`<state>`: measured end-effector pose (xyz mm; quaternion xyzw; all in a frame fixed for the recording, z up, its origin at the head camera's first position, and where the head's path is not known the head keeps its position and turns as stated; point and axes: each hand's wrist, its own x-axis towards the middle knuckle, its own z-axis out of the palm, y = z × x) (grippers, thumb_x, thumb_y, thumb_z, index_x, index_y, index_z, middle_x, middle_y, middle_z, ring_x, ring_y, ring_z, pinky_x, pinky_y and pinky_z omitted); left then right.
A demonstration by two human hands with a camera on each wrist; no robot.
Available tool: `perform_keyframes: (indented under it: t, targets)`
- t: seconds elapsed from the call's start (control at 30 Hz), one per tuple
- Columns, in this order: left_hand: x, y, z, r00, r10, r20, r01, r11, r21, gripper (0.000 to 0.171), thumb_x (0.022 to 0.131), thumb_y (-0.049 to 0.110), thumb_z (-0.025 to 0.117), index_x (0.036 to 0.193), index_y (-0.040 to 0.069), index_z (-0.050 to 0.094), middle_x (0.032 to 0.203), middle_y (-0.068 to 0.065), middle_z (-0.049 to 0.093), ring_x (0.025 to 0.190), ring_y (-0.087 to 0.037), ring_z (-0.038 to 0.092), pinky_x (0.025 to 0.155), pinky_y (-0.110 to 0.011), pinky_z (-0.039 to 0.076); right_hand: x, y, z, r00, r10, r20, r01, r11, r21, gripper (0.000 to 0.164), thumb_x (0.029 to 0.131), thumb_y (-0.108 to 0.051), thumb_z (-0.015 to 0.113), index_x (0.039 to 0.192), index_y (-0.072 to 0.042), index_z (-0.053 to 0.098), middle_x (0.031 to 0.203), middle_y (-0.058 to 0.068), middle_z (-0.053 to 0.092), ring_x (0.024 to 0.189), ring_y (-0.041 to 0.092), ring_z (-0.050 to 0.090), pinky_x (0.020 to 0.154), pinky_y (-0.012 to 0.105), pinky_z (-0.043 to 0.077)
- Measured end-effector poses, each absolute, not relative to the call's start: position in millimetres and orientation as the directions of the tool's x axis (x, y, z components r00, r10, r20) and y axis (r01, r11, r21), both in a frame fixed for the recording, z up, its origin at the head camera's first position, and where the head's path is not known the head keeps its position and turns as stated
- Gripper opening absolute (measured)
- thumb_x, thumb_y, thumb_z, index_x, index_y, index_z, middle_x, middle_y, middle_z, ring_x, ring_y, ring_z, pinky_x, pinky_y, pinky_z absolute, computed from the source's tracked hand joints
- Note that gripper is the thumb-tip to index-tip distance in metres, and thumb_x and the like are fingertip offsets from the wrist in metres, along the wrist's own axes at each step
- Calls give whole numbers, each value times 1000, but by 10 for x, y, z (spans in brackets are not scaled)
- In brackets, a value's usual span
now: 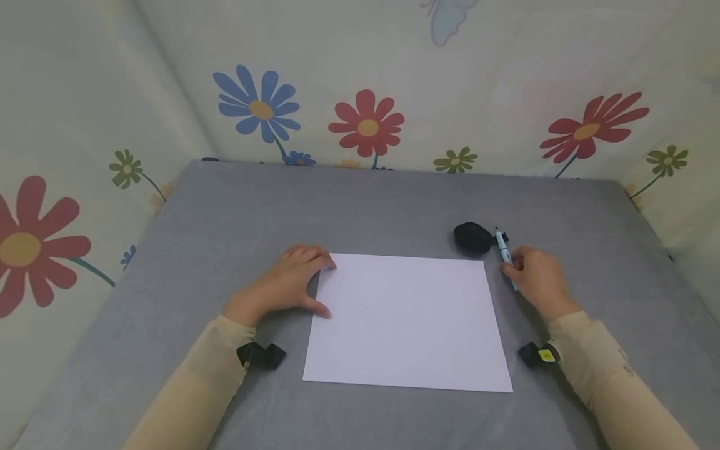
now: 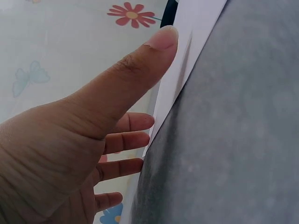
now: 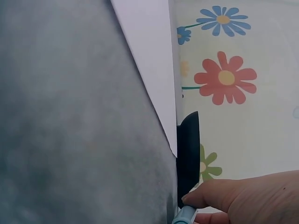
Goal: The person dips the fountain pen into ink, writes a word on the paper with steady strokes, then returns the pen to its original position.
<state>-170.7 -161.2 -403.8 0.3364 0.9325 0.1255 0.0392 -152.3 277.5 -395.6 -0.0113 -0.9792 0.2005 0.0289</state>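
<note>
A blank white sheet of paper (image 1: 405, 322) lies flat on the grey-covered table. My left hand (image 1: 289, 281) is at the sheet's upper left side, its thumb and fingertips over the left edge and the fingers spread apart. In the left wrist view the thumb (image 2: 135, 70) stretches out straight, away from the other fingers. Just off the sheet's right edge, my right hand (image 1: 537, 278) pinches a light blue pen (image 1: 502, 245) between thumb and fingers, its dark tip pointing away from me. Only the pen's pale end (image 3: 185, 215) shows in the right wrist view.
A rounded black object (image 1: 472, 239) sits behind the sheet's upper right corner, close to the pen. Grey cloth (image 1: 337, 200) covers the table. Flower-printed curtains (image 1: 478, 94) hang at the back and sides. Each wrist carries a small black camera.
</note>
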Motion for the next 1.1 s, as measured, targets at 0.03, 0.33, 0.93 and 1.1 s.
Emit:
perform_keyframes:
  t: [0.03,0.33,0.93,1.1]
  targets:
    - [-1708,-1612,-4039,-770,638,13,619,742,258,88,59,61,82,126,11,56,132,-8,54,126,-29,46,114,-51,28,-1521,2779,-3956,-998,37,56,12,918,-397,25,86,-10,62,98,12,60,74,17,61,60,21,51,50,25,36]
    - [-1685,-1598,-4022,-771,636,17,617,741,265,88,59,61,82,126,10,56,131,-8,55,125,-29,46,114,-50,28,-1503,2791,-3931,-996,88,34,66,902,-427,29,88,-10,60,106,13,59,81,21,63,61,22,52,49,26,39]
    - [-1693,-1602,-4047,-777,630,19,612,747,262,86,60,62,81,126,12,57,132,-6,55,126,-28,46,114,-49,28,-1467,2867,-3819,-939,146,311,-20,880,-475,29,92,-9,52,108,13,61,88,28,64,69,31,56,51,24,37]
    - [-1695,-1604,-4048,-774,633,26,616,742,264,86,61,62,80,127,12,57,132,-6,55,125,-28,47,114,-49,28,-1471,2876,-3793,-926,162,342,-28,871,-490,31,94,-9,50,113,13,59,91,29,63,72,31,54,52,21,36]
